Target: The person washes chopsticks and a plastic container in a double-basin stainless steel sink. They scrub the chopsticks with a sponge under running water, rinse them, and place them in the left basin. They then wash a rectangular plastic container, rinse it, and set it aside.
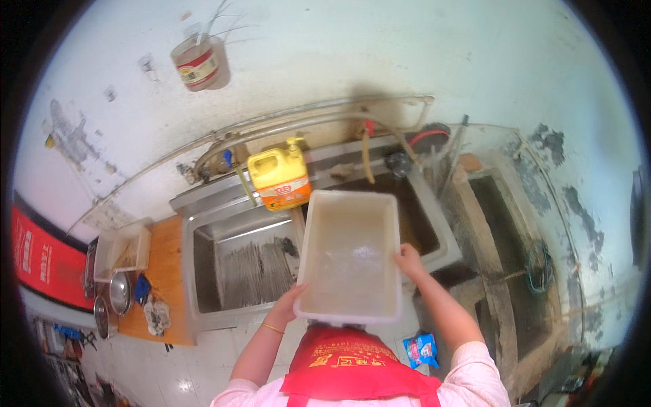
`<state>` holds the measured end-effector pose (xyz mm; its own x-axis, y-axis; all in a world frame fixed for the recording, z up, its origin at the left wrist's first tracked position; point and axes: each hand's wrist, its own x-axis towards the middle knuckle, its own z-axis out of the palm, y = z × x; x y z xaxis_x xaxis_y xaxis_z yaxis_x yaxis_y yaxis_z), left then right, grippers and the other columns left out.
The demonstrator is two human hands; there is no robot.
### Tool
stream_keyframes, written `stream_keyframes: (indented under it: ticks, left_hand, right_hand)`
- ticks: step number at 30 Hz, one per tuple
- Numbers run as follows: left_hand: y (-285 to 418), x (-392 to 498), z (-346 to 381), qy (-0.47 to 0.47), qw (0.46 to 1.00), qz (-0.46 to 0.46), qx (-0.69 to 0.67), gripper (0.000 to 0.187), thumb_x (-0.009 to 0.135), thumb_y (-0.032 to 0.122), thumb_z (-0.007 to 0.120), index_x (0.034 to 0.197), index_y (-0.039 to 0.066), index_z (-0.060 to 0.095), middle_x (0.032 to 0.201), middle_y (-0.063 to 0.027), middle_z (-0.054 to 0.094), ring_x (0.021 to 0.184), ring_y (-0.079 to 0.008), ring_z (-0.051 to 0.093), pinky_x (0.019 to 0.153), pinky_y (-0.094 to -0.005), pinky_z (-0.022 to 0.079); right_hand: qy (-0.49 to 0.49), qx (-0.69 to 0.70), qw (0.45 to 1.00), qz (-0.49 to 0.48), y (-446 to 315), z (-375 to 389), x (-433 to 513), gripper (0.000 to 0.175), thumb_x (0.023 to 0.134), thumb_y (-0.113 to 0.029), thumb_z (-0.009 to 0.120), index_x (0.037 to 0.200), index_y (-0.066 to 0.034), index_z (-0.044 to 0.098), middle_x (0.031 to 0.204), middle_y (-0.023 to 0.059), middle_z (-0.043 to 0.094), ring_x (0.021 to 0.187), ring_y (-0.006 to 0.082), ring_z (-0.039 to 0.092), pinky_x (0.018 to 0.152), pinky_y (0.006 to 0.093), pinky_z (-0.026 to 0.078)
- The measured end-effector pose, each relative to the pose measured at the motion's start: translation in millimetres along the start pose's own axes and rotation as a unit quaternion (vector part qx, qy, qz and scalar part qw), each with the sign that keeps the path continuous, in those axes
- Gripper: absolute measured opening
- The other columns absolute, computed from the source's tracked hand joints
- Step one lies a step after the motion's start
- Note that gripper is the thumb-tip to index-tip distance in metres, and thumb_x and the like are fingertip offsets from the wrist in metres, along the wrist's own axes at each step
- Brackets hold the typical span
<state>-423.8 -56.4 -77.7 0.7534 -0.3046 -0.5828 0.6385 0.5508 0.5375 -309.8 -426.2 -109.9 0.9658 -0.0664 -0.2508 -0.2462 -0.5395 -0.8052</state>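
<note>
A white rectangular plastic tub [351,254] is held up in front of my red apron, its open top turned toward me. No loose item shows inside it. My left hand [291,303] grips its lower left edge, and my right hand [408,262] grips its right side. Behind the tub is a stainless steel double sink. The left basin [203,274] holds many thin, long strands or sticks [254,274]. Dark water [419,219] stands in the right basin, partly hidden by the tub.
A yellow pump jug [279,178] stands behind the sink, near a hose [367,157]. At left, a wooden table [168,264] carries a white bin [137,249], metal bowls [121,292] and a rag [156,315]. Concrete troughs [491,254] lie right; a blue packet [421,351] is low down.
</note>
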Motion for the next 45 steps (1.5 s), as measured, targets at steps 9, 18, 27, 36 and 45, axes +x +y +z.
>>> stream_keyframes:
  ticks: [9, 18, 27, 36, 45]
  left_hand:
    - [-6.2, -19.1, 7.0, 0.051, 0.974, 0.203, 0.090, 0.074, 0.083, 0.011, 0.061, 0.143, 0.009, 0.018, 0.130, -0.0120, 0.043, 0.118, -0.0238, 0.046, 0.097, -0.0378, 0.042]
    - [-3.7, -24.4, 19.7, 0.026, 0.976, 0.214, -0.016, 0.072, 0.082, 0.008, 0.060, 0.142, 0.010, 0.020, 0.129, -0.0116, 0.043, 0.118, -0.0233, 0.046, 0.097, -0.0375, 0.042]
    - [-11.3, 0.5, 66.3, 0.076, 0.960, 0.269, -0.008, 0.062, 0.085, 0.008, 0.054, 0.138, 0.013, 0.022, 0.128, -0.0130, 0.043, 0.118, -0.0270, 0.048, 0.096, -0.0430, 0.045]
    - [-8.9, 39.8, 171.4, 0.154, 0.937, 0.296, -0.102, 0.061, 0.088, 0.015, 0.053, 0.139, 0.013, 0.021, 0.127, -0.0128, 0.043, 0.117, -0.0265, 0.048, 0.094, -0.0432, 0.046]
    - [17.3, 60.1, 223.2, 0.150, 0.929, 0.296, -0.162, 0.068, 0.088, 0.020, 0.055, 0.142, 0.011, 0.016, 0.128, -0.0120, 0.042, 0.113, -0.0241, 0.047, 0.087, -0.0406, 0.047]
  right_hand:
    - [0.046, -0.002, 0.988, -0.146, -145.6, -3.0, 78.1, 0.042, 0.085, -0.031, 0.063, 0.107, 0.0035, 0.054, 0.095, 0.0156, 0.063, 0.090, 0.0256, 0.062, 0.081, 0.0341, 0.047]
    - [0.031, -0.196, 0.891, -0.407, -315.7, 82.0, 191.9, 0.033, 0.086, -0.027, 0.058, 0.107, -0.0023, 0.059, 0.108, 0.0199, 0.059, 0.102, 0.0343, 0.056, 0.088, 0.0412, 0.045]
    - [-0.010, -0.377, 0.844, -0.381, -360.2, 141.5, 265.4, 0.034, 0.084, -0.037, 0.062, 0.091, -0.0046, 0.069, 0.092, 0.0168, 0.067, 0.091, 0.0329, 0.063, 0.077, 0.0435, 0.050]
    - [-0.155, -0.297, 0.861, -0.382, -361.7, 155.7, 323.0, 0.041, 0.080, -0.043, 0.066, 0.089, -0.0026, 0.071, 0.093, 0.0166, 0.068, 0.090, 0.0330, 0.064, 0.077, 0.0430, 0.051]
    - [-0.131, -0.331, 0.842, -0.406, -360.1, 175.8, 342.8, 0.043, 0.076, -0.042, 0.070, 0.089, -0.0016, 0.071, 0.095, 0.0178, 0.068, 0.091, 0.0323, 0.064, 0.077, 0.0422, 0.051]
